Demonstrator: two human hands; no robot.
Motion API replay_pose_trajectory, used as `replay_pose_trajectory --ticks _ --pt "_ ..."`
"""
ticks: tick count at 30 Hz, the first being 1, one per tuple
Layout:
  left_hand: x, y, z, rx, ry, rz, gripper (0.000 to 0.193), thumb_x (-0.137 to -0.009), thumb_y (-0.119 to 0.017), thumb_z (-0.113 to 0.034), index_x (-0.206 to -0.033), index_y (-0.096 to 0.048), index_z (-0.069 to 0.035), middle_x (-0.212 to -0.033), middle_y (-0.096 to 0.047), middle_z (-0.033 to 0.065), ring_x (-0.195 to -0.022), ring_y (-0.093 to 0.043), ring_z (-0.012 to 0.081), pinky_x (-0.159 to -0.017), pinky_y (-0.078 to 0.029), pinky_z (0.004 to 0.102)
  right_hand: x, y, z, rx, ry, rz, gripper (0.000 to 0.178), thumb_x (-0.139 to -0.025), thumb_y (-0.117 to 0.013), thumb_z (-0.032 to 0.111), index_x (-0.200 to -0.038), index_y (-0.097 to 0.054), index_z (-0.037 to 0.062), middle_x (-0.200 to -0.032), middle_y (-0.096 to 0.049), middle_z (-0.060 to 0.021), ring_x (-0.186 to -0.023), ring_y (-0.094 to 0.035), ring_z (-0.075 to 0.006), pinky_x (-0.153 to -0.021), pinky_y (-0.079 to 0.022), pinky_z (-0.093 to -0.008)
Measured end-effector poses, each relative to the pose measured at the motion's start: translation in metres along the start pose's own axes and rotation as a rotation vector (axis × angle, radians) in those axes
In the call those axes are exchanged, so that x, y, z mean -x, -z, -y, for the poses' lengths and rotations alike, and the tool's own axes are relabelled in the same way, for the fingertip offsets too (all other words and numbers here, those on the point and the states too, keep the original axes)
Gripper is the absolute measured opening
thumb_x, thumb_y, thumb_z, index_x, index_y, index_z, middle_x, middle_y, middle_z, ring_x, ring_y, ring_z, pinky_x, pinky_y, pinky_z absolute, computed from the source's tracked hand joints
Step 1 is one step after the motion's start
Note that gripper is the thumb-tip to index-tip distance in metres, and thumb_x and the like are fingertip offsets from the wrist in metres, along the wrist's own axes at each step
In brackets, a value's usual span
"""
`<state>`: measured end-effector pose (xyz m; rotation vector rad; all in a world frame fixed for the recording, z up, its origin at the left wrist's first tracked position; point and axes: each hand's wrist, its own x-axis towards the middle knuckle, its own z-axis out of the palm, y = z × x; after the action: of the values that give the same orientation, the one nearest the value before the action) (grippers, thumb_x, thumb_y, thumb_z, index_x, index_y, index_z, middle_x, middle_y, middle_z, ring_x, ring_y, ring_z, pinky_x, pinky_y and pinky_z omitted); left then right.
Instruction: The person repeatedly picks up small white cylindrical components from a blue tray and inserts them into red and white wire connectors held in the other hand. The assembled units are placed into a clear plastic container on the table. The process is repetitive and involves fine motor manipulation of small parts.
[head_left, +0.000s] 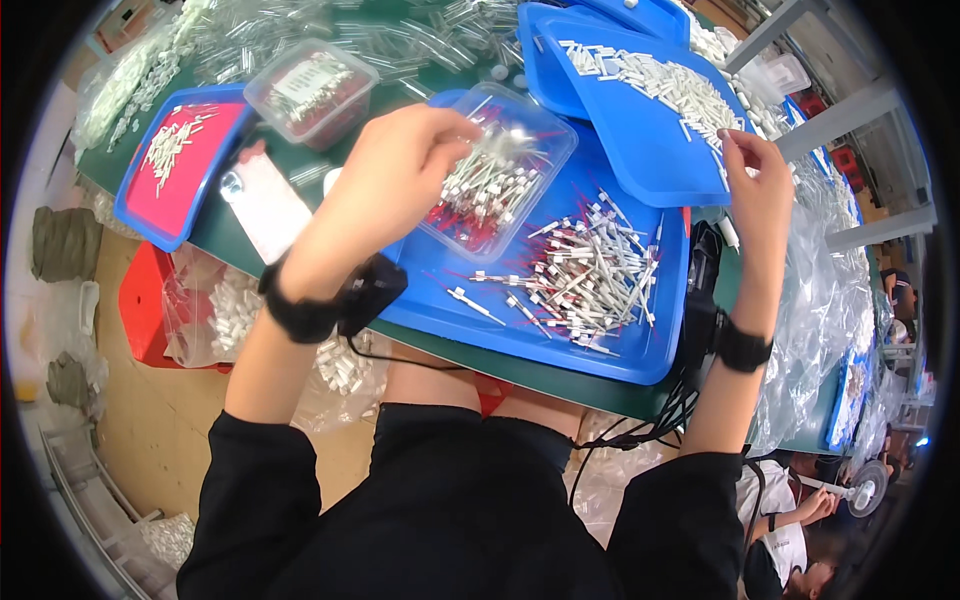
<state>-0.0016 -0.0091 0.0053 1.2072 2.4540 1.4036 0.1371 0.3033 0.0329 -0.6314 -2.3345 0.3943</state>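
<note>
My left hand [405, 160] is over the left rim of a clear plastic box [555, 165] full of thin white sticks with red ends [495, 185]. Its thumb and fingers are bent together, and whatever lies between them is too small to make out. At the right edge of a tilted blue tray [630, 145] holding short white tubes [665, 80], my right hand [760, 185] has its thumb and forefinger pinched. I cannot make out what they hold. More red-ended white sticks [595, 275] lie heaped in a larger blue tray [450, 320] below the box.
To the left are a second clear box [312, 92], a white phone-like slab [265, 208] and a blue-rimmed tray with a pink base [205, 170]. Black cables [690, 345] hang by the table's front edge. Clear plastic bags [810, 310] lie at right; a co-worker [785, 525] is beyond.
</note>
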Motion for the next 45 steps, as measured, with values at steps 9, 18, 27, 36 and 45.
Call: replay_pose_trajectory --ticks 9,18,27,36,45 --pt "0.043 -0.027 -0.047 1.12 0.181 0.167 0.013 -0.092 -0.06 -0.006 -0.103 -0.06 0.001 -0.097 -0.063 0.0078 -0.091 -0.061 0.0171 -0.086 -0.047 0.031 0.109 0.026 0.11 -0.809 -0.074 0.331 0.014 -0.087 -0.065 0.001 -0.1 -0.07 -0.0008 -0.084 -0.07 -0.0061 -0.074 -0.064 -0.0091 -0.064 -0.048 -0.0205" --pt "0.056 -0.056 -0.056 1.255 0.164 0.037 0.011 -0.088 -0.067 -0.003 -0.097 -0.066 0.003 -0.094 -0.068 0.009 -0.087 -0.064 0.0134 -0.078 -0.052 0.0266 0.131 0.02 0.109 -0.89 -0.114 0.394 0.016 -0.084 -0.069 0.002 -0.099 -0.071 -0.0001 -0.084 -0.071 -0.0087 -0.072 -0.067 -0.0119 -0.061 -0.051 -0.0223" --pt "0.055 -0.056 -0.061 1.14 0.167 0.006 0.017 -0.085 -0.066 0.004 -0.101 -0.065 0.003 -0.101 -0.064 0.0093 -0.092 -0.062 0.0142 -0.082 -0.05 0.0281 0.135 0.018 0.107 -0.859 -0.201 0.33 0.008 -0.085 -0.067 0.001 -0.092 -0.069 -0.0012 -0.081 -0.07 -0.0076 -0.068 -0.066 -0.0113 -0.059 -0.051 -0.0224" --pt "0.049 -0.036 -0.044 0.886 -0.125 0.027 0.017 -0.079 -0.065 0.012 -0.096 -0.064 0.007 -0.099 -0.065 0.0186 -0.091 -0.065 0.0216 -0.078 -0.052 0.0297 0.13 0.032 0.103 -0.624 -0.079 0.43 0.006 -0.082 -0.067 0.0 -0.088 -0.07 0.0001 -0.077 -0.069 -0.0079 -0.067 -0.066 -0.0131 -0.059 -0.05 -0.0236" --pt "0.054 -0.035 -0.044 0.796 -0.102 0.16 0.015 -0.075 -0.069 0.013 -0.09 -0.066 0.008 -0.087 -0.068 0.0175 -0.082 -0.066 0.0212 -0.073 -0.053 0.0302 0.127 0.027 0.107 -0.416 0.377 0.211 0.015 -0.073 -0.077 0.001 -0.087 -0.07 0.0036 -0.069 -0.065 -0.0058 -0.057 -0.059 -0.0182 -0.051 -0.045 -0.0279"
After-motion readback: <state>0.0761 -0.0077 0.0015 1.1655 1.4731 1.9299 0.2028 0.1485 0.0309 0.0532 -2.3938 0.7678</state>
